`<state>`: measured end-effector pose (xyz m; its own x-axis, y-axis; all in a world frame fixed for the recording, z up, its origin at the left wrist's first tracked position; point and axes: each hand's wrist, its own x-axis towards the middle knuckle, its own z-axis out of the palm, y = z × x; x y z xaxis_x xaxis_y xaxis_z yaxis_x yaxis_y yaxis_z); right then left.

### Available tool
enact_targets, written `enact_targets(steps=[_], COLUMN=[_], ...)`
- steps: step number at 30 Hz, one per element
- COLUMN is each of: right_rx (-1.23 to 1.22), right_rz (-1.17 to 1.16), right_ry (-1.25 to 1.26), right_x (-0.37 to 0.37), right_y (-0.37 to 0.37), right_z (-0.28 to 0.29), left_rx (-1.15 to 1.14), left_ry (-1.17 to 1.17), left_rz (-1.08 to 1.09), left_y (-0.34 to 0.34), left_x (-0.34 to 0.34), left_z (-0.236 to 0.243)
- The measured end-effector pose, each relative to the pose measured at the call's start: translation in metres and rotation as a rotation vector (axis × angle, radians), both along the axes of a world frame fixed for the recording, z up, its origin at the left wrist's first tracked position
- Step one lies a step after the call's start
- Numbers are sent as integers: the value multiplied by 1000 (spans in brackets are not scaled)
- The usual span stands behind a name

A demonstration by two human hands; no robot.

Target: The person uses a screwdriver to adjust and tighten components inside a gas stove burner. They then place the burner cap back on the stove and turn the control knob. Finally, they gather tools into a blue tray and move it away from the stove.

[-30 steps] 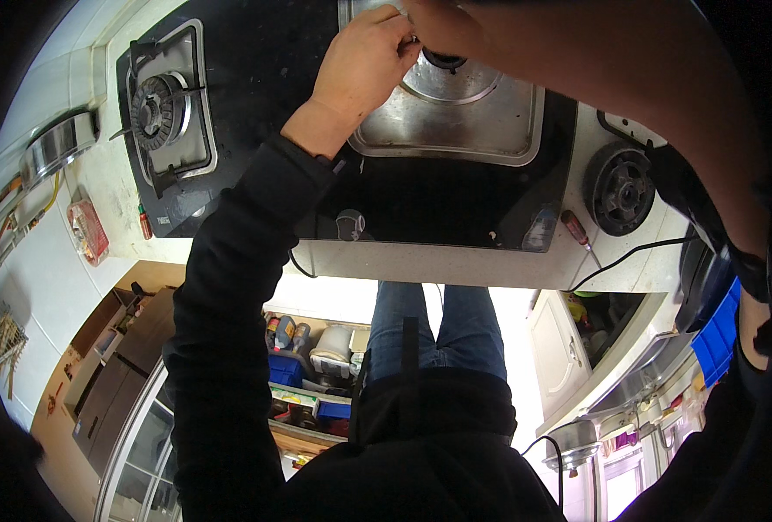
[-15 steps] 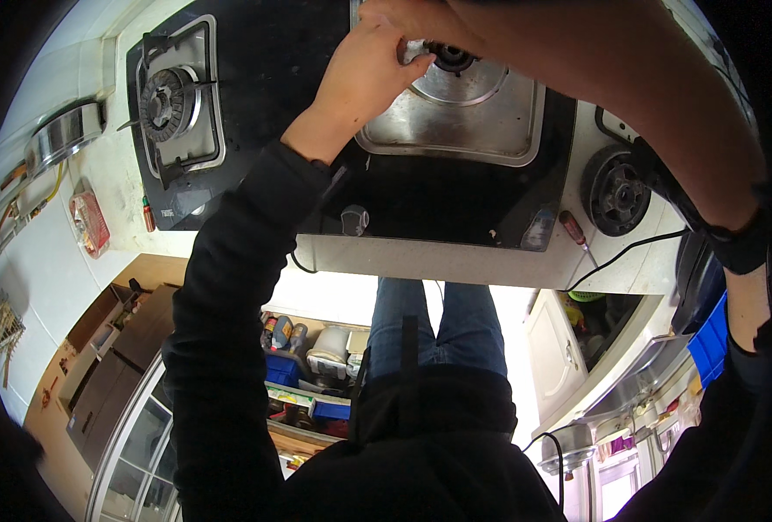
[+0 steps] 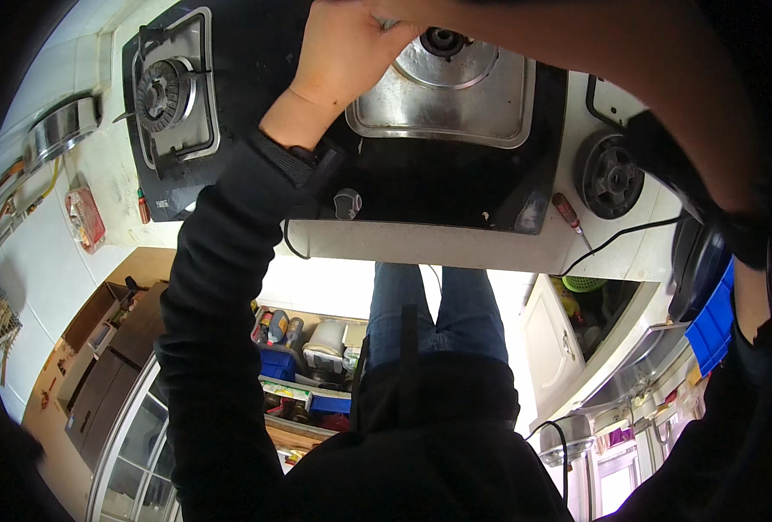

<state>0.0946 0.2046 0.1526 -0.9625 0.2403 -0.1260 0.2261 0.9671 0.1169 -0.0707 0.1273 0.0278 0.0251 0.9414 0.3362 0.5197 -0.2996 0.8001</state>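
At the top edge, my left hand is bent over the far left part of the right burner's steel tray. Its thumb and fingers look closed, but what lies between them is hidden. My right forearm reaches across from the right, and the little of my right hand that shows meets the left one; its fingers are out of sight. Beside the hands is the bare burner centre, without a grate over it. All this belongs to a black glass gas hob.
The left burner has its grate on. A black round burner part and a red-handled screwdriver lie on the counter at right, near a black cable. A control knob sits by the front edge, above an open drawer.
The hob has shifted slightly up and left in view. My left hand has moved up and left, so more of both hands is cut off by the top edge.
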Motion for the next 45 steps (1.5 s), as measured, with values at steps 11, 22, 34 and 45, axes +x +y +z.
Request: enact_targets(steps=[11,22,34,45], right_rx=[46,-158,-290,-726], right_rz=[-94,-68,-96,-149], right_ry=[144,151,155,210], right_x=[24,19,26,50], right_y=[11,0,4,29], right_z=[-21,-3,0,1], left_rx=[-75,-99,86,-118], left_ry=[-160,30,33,63], left_rz=[-66,-128,65,-152], left_y=[-2,8,1,-1], left_x=[8,-4,20,-13], left_z=[15,24,33,35])
